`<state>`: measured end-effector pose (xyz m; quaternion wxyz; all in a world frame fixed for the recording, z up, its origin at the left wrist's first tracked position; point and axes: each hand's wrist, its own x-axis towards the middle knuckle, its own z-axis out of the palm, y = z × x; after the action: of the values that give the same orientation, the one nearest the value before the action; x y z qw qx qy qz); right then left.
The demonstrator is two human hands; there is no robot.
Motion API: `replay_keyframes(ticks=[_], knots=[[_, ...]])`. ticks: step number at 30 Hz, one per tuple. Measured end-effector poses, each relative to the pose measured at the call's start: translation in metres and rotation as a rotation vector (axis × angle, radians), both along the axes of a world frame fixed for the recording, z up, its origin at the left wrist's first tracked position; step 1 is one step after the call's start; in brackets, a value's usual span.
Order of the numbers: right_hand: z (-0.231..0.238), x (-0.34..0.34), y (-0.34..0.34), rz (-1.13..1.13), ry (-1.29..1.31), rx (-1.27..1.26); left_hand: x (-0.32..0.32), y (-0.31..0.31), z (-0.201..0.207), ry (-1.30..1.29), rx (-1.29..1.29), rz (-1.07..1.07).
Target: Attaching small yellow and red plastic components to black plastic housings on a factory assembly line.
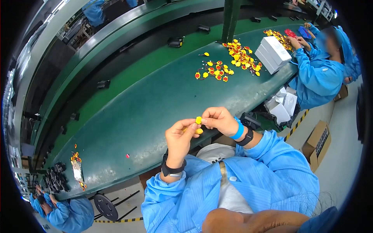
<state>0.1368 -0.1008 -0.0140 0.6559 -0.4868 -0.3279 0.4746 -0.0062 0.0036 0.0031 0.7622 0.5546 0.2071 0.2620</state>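
Observation:
Over the near edge of the green bench, my two hands meet. My left hand (180,136) pinches a small yellow piece (199,120) between thumb and fingertips. A second yellow piece (199,131) shows just below, tucked against the fingers of the same hand. My right hand (220,121) is closed, its thumb and forefinger at the right edge of the upper piece. Whether those fingertips also hold something thin there is too small to tell. Farther up the bench lies a loose group of similar yellow pieces with red faces (215,71).
A larger yellow-and-red heap (241,55) lies beside stacked white boxes (273,54) on the green bench (155,116). A co-worker (320,73) sits at the right; another (72,213) is at lower left. Black parts (56,179) sit near a clear bag (77,171). Beyond runs a green conveyor (128,77).

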Motion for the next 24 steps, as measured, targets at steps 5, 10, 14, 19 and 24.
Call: replay_keyframes(ticks=[5,10,14,19,24], knots=[[-0.003,0.002,0.0,0.004,0.11,-0.026,0.0,0.001,-0.001,0.018,-0.04,-0.045],[-0.005,0.002,-0.001,0.001,0.127,-0.034,0.0,0.002,-0.002,0.033,-0.063,-0.05],[-0.007,0.004,-0.002,0.021,0.138,-0.009,0.002,0.003,-0.003,0.047,-0.075,-0.059],[-0.009,0.006,-0.003,0.048,0.18,-0.017,0.003,0.002,-0.005,0.028,-0.074,-0.065],[-0.011,0.006,-0.004,0.079,0.232,-0.01,0.004,0.002,-0.005,0.041,-0.056,-0.064]])
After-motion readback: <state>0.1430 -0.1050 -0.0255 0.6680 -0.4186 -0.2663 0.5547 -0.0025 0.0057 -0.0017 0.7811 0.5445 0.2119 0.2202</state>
